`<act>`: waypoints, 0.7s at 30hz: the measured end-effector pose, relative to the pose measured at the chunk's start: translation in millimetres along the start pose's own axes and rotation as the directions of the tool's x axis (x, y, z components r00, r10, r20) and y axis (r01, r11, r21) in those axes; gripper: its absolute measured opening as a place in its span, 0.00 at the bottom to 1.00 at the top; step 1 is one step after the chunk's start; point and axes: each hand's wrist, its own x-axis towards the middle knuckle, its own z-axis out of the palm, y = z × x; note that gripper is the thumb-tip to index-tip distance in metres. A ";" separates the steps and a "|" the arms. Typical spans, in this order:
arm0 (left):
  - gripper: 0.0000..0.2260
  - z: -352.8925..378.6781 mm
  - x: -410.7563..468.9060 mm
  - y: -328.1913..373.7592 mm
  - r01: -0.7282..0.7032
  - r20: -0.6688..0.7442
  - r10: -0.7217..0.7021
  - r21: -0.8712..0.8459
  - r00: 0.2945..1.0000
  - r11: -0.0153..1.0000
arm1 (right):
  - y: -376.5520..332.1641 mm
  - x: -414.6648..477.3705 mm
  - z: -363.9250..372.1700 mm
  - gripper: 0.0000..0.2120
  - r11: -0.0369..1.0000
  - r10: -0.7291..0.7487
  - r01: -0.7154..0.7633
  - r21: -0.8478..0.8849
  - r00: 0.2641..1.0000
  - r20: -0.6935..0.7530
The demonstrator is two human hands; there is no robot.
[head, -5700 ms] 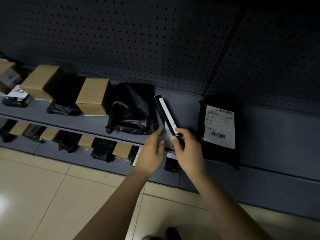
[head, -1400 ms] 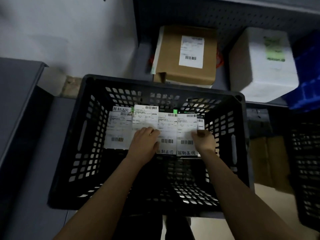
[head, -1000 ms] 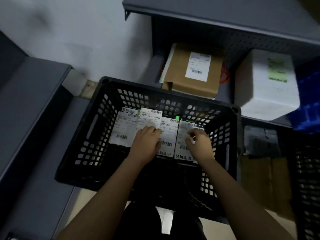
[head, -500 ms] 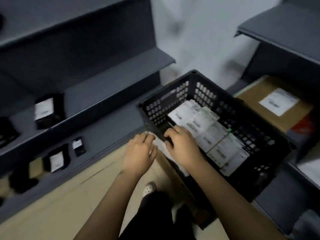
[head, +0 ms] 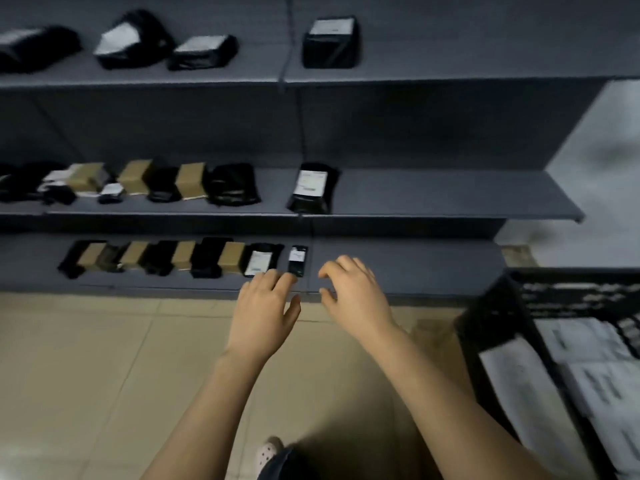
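Both my hands reach for the bottom shelf (head: 415,265) and hold nothing: the left hand (head: 265,310) has its fingers (head: 277,280) straight, close by the small black parcel (head: 298,259), and the right hand (head: 355,292) is loosely curled beside it. The parcel stands on edge at the row's end, label outward for reading. The black crate (head: 498,306) at my right is, I judge, where it goes

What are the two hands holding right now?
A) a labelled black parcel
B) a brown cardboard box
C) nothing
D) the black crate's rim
C: the left hand and right hand are both bare, fingers loosely spread, in front of the bottom shelf near the small labelled parcel; neither grips anything.
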 end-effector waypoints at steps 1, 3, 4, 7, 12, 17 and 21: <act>0.10 -6.0 3.4 -23.8 0.013 -0.010 -0.013 0.014 1.000 1.000 | -14.9 17.0 11.9 0.12 1.000 -0.015 0.015 0.000 1.000 0.011; 0.10 -17.5 12.6 -70.0 0.030 -0.032 -0.029 0.039 0.999 0.999 | -43.0 50.0 35.1 0.11 0.999 -0.035 0.035 0.000 0.999 0.019; 0.10 -23.1 17.8 -92.2 0.036 -0.040 -0.034 0.053 0.999 0.998 | -56.5 65.8 46.0 0.11 0.999 -0.042 0.042 0.002 0.999 0.023; 0.10 -37.6 31.2 -150.4 0.055 -0.055 -0.051 0.074 0.997 0.996 | -90.1 108.2 73.6 0.11 0.998 -0.061 0.061 0.002 0.996 0.058; 0.10 -47.8 48.1 -219.7 0.099 -0.052 -0.095 0.084 0.994 0.992 | -121.9 164.6 107.6 0.11 0.997 -0.077 0.078 -0.004 0.990 0.119; 0.11 -32.7 77.1 -267.5 0.147 -0.022 -0.146 0.108 0.989 0.983 | -120.2 221.5 138.1 0.11 0.998 -0.067 0.069 -0.005 0.983 0.169; 0.12 -7.6 112.3 -301.3 0.179 0.017 -0.183 0.133 0.983 0.975 | -105.6 273.3 168.9 0.10 0.998 -0.057 0.055 0.015 0.975 0.214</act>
